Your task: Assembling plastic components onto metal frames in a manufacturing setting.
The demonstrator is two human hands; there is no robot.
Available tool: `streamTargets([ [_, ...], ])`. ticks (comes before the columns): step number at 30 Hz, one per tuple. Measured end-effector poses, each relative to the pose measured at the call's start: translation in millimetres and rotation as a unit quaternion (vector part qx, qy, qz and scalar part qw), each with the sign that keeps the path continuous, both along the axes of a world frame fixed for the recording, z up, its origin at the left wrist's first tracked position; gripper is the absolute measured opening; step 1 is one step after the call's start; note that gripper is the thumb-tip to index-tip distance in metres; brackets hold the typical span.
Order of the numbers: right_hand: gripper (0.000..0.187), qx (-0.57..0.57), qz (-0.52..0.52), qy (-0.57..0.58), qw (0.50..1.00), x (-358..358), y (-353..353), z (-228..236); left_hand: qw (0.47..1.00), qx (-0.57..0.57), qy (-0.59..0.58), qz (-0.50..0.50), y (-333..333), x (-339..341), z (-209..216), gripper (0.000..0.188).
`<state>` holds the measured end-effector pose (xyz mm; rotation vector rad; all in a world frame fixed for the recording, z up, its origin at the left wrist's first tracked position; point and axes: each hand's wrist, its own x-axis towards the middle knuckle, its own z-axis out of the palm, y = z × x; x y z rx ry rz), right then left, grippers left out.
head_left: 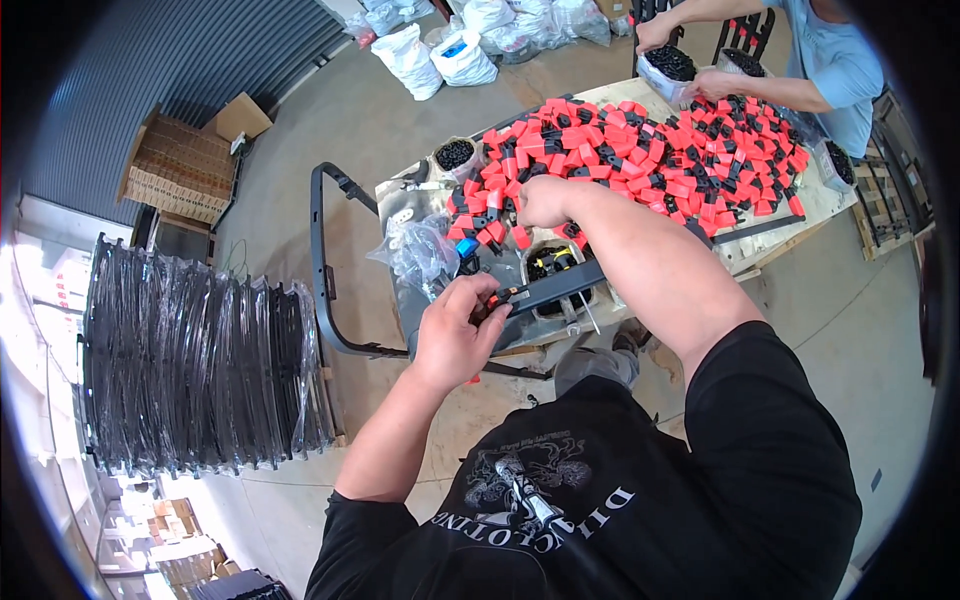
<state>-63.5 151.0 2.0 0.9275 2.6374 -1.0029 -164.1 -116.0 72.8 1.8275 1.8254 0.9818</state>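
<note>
My left hand (458,328) is closed, thumb against fingers, around a small red-and-black piece (494,299) at the end of a black bar (562,287). My right arm reaches over that bar. At the near left edge of a big pile of red-and-black plastic pieces (585,150), my right hand (546,203) has its fingers curled down; what they grip, if anything, is hidden. Between the hands stands a container (535,272) of dark small parts with a yellow-and-black tool (556,260) in it. A blue-topped object (466,248) lies close above my left hand.
A curved black metal frame (318,265) sticks out left of the table (395,200). Clear plastic bags (415,250) and a tub of black parts (455,155) lie there. Across the table a co-worker's hands (712,85) hold a black-filled bag (668,68). Wrapped black frames (200,360) stand left.
</note>
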Motion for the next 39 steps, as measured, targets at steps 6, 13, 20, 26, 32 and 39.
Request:
streamTargets([
  [6, 0.029, 0.014, -0.017, 0.017, 1.000, 4.9, 1.7, -6.9, 0.999, 0.030, 0.021, -0.020, 9.0, 4.3, 0.8, 0.032],
  [13, 0.028, 0.041, -0.023, 0.017, 0.999, 2.4, 1.6, -11.0, 0.992, 0.068, 0.080, -0.077, 21.2, 8.6, 2.7, 0.030],
  [20, 0.032, 0.019, -0.032, 0.016, 0.999, 2.9, 3.4, -11.5, 0.999, 0.009, 0.033, -0.002, 15.3, 9.8, 0.6, 0.020],
  [26, 0.034, 0.035, -0.024, 0.014, 0.999, 3.9, 0.3, -6.2, 0.981, 0.149, 0.111, -0.047, 19.1, 7.1, -2.1, 0.017],
  [32, 0.034, 0.029, -0.022, 0.015, 0.999, 3.3, -0.2, -4.0, 0.988, 0.137, 0.054, -0.038, 14.9, 0.6, -15.7, 0.022],
  [39, 0.032, 0.022, -0.028, 0.022, 0.999, 3.5, 0.5, -7.1, 0.990, 0.106, 0.080, -0.048, 20.2, 11.4, -1.1, 0.028],
])
